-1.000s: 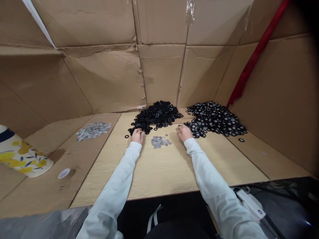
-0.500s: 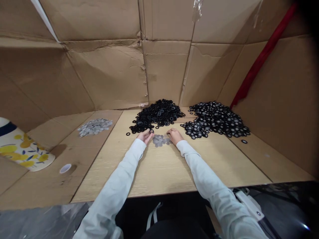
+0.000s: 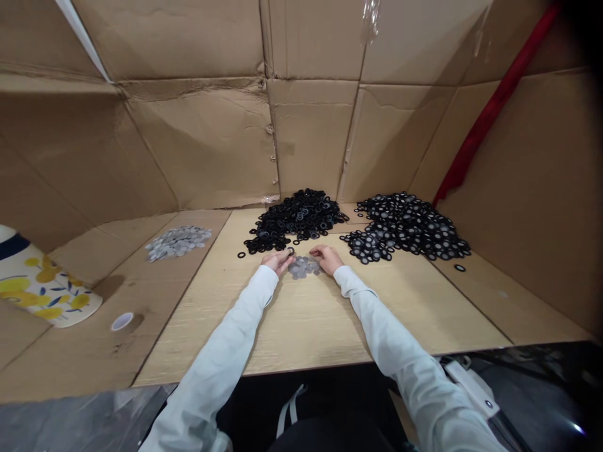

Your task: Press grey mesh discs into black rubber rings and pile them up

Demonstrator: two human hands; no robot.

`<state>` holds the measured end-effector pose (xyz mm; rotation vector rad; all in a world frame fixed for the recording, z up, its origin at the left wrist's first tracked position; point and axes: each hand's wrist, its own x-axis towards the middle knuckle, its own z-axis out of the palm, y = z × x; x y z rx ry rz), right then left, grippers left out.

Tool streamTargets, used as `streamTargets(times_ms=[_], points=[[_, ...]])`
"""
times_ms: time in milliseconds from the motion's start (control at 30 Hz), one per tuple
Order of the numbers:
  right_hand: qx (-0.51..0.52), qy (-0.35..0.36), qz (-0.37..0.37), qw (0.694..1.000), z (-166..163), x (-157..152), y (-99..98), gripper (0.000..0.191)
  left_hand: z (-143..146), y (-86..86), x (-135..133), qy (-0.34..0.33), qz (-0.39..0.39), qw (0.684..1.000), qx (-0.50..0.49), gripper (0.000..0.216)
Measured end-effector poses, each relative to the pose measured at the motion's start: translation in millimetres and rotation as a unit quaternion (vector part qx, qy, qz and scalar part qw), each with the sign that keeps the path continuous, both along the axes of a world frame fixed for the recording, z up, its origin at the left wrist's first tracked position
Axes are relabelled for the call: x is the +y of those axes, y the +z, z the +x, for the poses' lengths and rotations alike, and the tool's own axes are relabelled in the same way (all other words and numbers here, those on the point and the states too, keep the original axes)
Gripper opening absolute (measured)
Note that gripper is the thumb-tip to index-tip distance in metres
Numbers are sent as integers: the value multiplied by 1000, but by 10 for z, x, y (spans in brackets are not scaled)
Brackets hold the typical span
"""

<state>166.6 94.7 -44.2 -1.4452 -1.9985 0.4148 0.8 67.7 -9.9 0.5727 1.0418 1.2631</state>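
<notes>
My left hand (image 3: 277, 259) pinches a black ring (image 3: 291, 252) at the left edge of a small heap of grey discs (image 3: 304, 267) on the wooden board (image 3: 301, 314). My right hand (image 3: 328, 257) rests on the right side of that heap, fingers curled over the discs; what they hold is hidden. Just beyond the hands lies a pile of plain black rings (image 3: 299, 220). To its right lies a second pile of black rings with grey centres (image 3: 407, 227).
A larger heap of grey discs (image 3: 178, 241) lies at the left. A flower-patterned object (image 3: 42, 289) and a small white tape roll (image 3: 122, 321) sit further left. Cardboard walls (image 3: 301, 125) enclose the board. A red strip (image 3: 490, 107) runs up the right wall.
My left hand came back from the black ring pile and my right hand from the filled-ring pile. Both now meet at the small grey disc heap.
</notes>
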Motion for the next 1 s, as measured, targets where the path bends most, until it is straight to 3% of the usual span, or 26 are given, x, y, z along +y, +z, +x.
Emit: streamTargets(times_ms=[133,367,600,800,1000], points=[[80,28,-14,996,-18,-9,11,23,8,-37,11,0,11,1000,12,5],[165,18,22,986,-74,-47,98,8,47,-82,-10,7,45,998,33,9],[305,51,-38,950,-212,-175,217,10,119,-87,-48,-5,57,998,29,5],[284,-12,-32,958,-244,-220,238,13,144,-70,-77,-32,71,996,33,8],[247,-19,0,969,-241,-238,254,13,123,-112,-66,-16,136,977,163,20]])
